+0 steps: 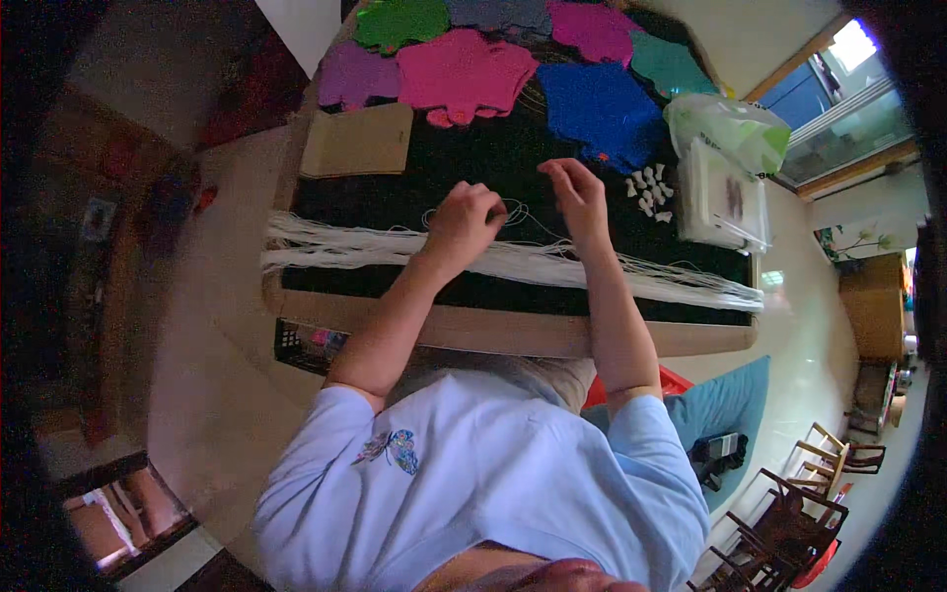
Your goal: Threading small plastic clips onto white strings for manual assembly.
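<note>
My left hand (464,225) is closed, its fingers curled together over a thin white cord (528,210) that loops out on both sides of it. To its right, my right hand (580,192) is raised with thumb and fingers drawn together toward the left; whatever is between the fingertips is too fine to make out. Beneath both forearms a long bundle of white strings (538,264) stretches across the dark tabletop (365,202). Small white spool-shaped pieces (649,189) are heaped just right of my right hand.
Along the far side lie colored cloth pieces, among them pink (464,74) and blue (602,109). A tan booklet (357,140) is at the left. On the right are a clear plastic box (723,202) and a plastic bag (730,128). Wooden chairs (784,518) stand farther right.
</note>
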The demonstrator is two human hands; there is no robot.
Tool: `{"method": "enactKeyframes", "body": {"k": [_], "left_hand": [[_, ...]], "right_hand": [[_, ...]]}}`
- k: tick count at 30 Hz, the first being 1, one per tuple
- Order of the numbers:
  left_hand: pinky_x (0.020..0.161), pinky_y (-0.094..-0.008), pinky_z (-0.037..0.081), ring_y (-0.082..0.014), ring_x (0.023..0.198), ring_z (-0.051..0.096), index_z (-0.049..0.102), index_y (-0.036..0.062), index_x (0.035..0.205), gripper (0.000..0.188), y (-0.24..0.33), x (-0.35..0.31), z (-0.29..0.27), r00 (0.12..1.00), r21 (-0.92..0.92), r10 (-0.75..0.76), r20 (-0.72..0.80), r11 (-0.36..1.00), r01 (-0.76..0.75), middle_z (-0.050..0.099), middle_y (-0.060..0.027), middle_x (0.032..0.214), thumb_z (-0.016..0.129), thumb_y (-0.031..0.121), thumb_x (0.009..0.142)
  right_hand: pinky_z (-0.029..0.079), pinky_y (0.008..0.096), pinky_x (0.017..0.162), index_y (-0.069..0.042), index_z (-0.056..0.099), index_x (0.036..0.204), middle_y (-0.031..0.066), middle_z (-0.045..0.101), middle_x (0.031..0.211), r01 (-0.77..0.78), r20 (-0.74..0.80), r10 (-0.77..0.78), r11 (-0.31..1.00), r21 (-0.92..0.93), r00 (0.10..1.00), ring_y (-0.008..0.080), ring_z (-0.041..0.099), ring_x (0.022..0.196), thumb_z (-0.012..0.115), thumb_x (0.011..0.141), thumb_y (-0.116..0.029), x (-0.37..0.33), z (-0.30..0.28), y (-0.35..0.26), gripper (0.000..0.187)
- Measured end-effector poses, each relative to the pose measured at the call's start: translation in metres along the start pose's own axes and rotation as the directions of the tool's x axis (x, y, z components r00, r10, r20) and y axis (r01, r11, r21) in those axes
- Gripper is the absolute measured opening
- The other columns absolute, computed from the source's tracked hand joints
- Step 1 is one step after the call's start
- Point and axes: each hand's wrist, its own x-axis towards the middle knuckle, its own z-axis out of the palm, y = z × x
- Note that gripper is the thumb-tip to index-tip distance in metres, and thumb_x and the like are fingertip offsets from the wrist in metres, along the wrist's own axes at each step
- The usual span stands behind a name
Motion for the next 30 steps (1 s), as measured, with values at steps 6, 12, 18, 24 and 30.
{"method": "enactKeyframes", "body": {"k": [6, 12, 18, 24, 30], "left_hand": [[0.070, -0.0370, 0.044, -0.0278, 0.079, 0.055, 0.060, 0.0029, 0.076, 0.008, -0.022, 0.001, -0.013, 0.996, 0.040, -0.067, -0.054, 0.997, 0.069, 0.059, -0.0099, 0.079, 0.064, 0.008, 0.072], [0.070, -0.0357, 0.044, -0.0266, 0.080, 0.057, 0.061, 0.0036, 0.080, 0.009, -0.022, 0.004, -0.030, 0.986, 0.033, -0.155, -0.065, 0.987, 0.157, 0.059, -0.0106, 0.079, 0.062, 0.011, 0.075], [0.072, -0.0359, 0.045, -0.0264, 0.081, 0.057, 0.063, 0.0042, 0.085, 0.013, -0.010, 0.004, -0.011, 0.994, -0.066, -0.090, -0.061, 0.994, 0.086, 0.059, -0.0108, 0.085, 0.064, 0.012, 0.074], [0.079, -0.0361, 0.043, -0.0266, 0.089, 0.054, 0.064, 0.0045, 0.088, 0.017, 0.009, 0.009, -0.003, 0.999, -0.160, -0.022, -0.042, 0.987, 0.015, 0.058, -0.0115, 0.094, 0.066, 0.010, 0.072], [0.087, -0.0385, 0.039, -0.0277, 0.104, 0.047, 0.068, 0.0056, 0.080, 0.011, 0.019, 0.009, 0.000, 0.978, -0.080, 0.021, -0.210, 0.996, -0.039, 0.056, -0.0108, 0.103, 0.067, 0.013, 0.072]], "right_hand": [[0.041, 0.0237, 0.059, 0.000, 0.059, 0.089, 0.0004, 0.052, 0.064, 0.141, 0.062, -0.129, 0.955, -0.263, 0.990, 0.0093, 0.050, 0.063, 0.058, 0.082, -0.012, 0.007, -0.004, 0.030, 0.013], [0.045, 0.0371, 0.064, -0.006, 0.059, 0.087, 0.0139, 0.058, 0.083, 0.286, 0.263, -0.149, 0.725, -0.627, 0.953, 0.0320, 0.056, 0.076, 0.061, 0.076, -0.010, 0.004, -0.004, 0.033, 0.012], [0.044, 0.0329, 0.066, -0.003, 0.056, 0.084, 0.0125, 0.054, 0.081, 0.277, 0.148, -0.236, 0.865, -0.418, 0.960, 0.0286, 0.055, 0.075, 0.059, 0.077, -0.006, 0.004, 0.000, 0.027, 0.008], [0.041, 0.0264, 0.071, -0.002, 0.052, 0.090, 0.0045, 0.052, 0.086, 0.291, 0.312, -0.278, 0.957, 0.007, 0.908, 0.0118, 0.051, 0.080, 0.053, 0.084, -0.002, -0.007, 0.014, 0.017, 0.006], [0.041, 0.0260, 0.081, -0.004, 0.042, 0.116, 0.0078, 0.054, 0.099, -0.040, 0.223, -0.126, 0.785, 0.618, 0.967, 0.0139, 0.053, 0.089, 0.043, 0.092, -0.014, -0.017, 0.027, -0.015, 0.026]]}}
